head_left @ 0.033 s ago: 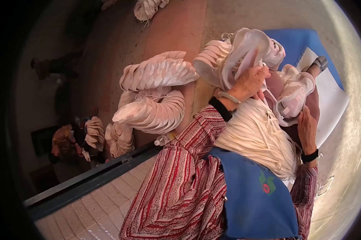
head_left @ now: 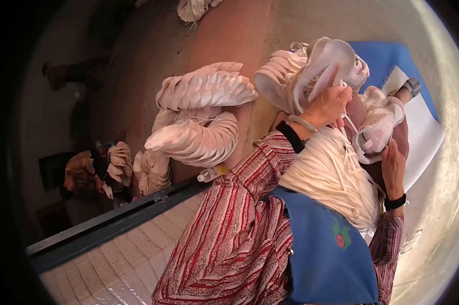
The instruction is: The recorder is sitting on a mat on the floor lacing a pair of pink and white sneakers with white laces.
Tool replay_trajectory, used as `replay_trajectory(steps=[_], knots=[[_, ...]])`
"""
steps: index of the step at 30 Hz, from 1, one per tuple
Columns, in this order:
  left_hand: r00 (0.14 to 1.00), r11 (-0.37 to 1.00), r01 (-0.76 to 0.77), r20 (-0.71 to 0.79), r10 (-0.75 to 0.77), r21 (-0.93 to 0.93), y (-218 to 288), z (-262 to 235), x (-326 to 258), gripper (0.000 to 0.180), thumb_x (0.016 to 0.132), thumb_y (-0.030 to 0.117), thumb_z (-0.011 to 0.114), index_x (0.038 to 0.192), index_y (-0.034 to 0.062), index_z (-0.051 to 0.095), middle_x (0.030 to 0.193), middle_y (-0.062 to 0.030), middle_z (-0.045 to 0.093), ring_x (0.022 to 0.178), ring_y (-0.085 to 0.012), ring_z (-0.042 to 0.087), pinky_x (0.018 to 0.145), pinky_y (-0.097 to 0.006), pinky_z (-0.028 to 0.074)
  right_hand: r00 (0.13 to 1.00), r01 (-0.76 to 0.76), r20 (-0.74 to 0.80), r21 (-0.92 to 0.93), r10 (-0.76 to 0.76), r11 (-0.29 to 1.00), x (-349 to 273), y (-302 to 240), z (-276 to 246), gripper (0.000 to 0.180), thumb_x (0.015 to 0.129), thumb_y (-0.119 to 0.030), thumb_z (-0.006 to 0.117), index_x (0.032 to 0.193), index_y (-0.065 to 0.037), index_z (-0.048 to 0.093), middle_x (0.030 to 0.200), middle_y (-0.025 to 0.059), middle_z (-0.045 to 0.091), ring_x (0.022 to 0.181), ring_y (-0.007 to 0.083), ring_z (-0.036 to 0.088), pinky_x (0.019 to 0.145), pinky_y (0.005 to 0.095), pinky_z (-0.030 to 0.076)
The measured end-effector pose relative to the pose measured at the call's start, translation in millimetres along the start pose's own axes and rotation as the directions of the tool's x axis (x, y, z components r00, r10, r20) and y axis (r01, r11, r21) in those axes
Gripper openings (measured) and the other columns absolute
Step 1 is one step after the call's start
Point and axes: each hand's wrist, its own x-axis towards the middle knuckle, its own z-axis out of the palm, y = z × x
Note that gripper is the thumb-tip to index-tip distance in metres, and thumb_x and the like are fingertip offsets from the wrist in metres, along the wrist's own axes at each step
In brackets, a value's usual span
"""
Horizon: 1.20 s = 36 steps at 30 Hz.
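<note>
Head view: framing shifts slightly, little else changes; judged, the work stands at the same stage. Nearest, white laces (head_left: 331,180) bunch across your lap. Just beyond, your right hand (head_left: 393,165) touches the lower edge of the pink-white shoe upper (head_left: 379,127); clamped or resting, cannot tell. Your left hand (head_left: 328,107) curls pinch-like before stacked uppers (head_left: 278,71), contents unclear.

Grey floor (head_left: 295,23) up top, a reddish band (head_left: 222,43) running through it, bright light (head_left: 445,76) spilling down the right side! Lower left, a dark rail (head_left: 112,222) cuts diagonally past pale, narrow tiles (head_left: 107,269), while the far left sinks into deep shadow (head_left: 36,122).
</note>
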Motion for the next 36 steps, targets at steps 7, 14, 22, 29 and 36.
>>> replay_trajectory(steps=[7,14,22,29,36], knots=[[0.851,0.765,-0.526,0.235,0.47,0.373,10.5,77.1,-14.0,0.045,0.08,0.013,0.058,0.118,-0.0066,0.046,0.108,-0.0308,0.057,0.101,-0.0443,0.058,0.09,-0.049,0.044,0.99,-0.016,0.142,-0.01,0.017,1.0,10.6,-16.5,-10.2,0.021,0.096,-0.014,0.047,0.109,-0.001,0.056,0.084,0.0258,0.063,0.076,0.0428,0.062,0.063,0.0458,0.047],[0.949,0.628,-0.28,0.108,0.298,0.726,-63.2,123.1,-8.8,0.068,0.081,0.017,0.061,0.137,-0.0108,0.033,0.144,-0.0374,0.016,0.133,-0.0537,0.021,0.11,-0.057,0.021,0.953,-0.109,0.287,0.039,0.093,0.993,18.6,-23.1,-2.2,0.024,0.097,-0.015,0.044,0.112,0.001,0.054,0.086,0.0258,0.063,0.08,0.0425,0.063,0.067,0.044,0.048],[0.933,0.619,-0.36,0.287,0.218,0.698,-53.9,126.8,-22.5,0.083,0.078,0.022,0.064,0.143,-0.0117,0.023,0.147,-0.0411,0.007,0.136,-0.058,0.015,0.113,-0.057,0.017,0.979,-0.128,0.166,0.036,0.12,0.991,-5.1,-18.1,-4.4,0.019,0.098,-0.017,0.047,0.095,0.002,0.05,0.074,0.025,0.056,0.065,0.0406,0.056,0.06,0.0428,0.045],[0.824,0.678,-0.517,0.52,0.227,0.523,20.5,65.9,-62.9,0.05,0.077,0.019,0.065,0.118,-0.0083,0.056,0.123,-0.0368,0.048,0.113,-0.0455,0.053,0.099,-0.05,0.04,0.99,-0.035,0.139,0.109,0.019,0.993,1.0,-16.0,-1.7,0.02,0.097,-0.017,0.047,0.096,0.003,0.051,0.076,0.0263,0.057,0.066,0.0401,0.056,0.06,0.0431,0.044],[0.478,0.885,-0.147,-0.751,0.455,0.442,5.8,-224.9,-170.3,0.014,0.087,0.011,0.062,0.097,0.0013,0.063,0.085,-0.008,0.067,0.078,-0.014,0.063,0.069,-0.028,0.051,0.95,-0.223,0.21,-0.054,0.23,0.973,-2.4,-9.2,-9.3,0.031,0.099,-0.023,0.04,0.104,0.004,0.054,0.075,0.0229,0.06,0.058,0.0311,0.06,0.053,0.0373,0.048]])
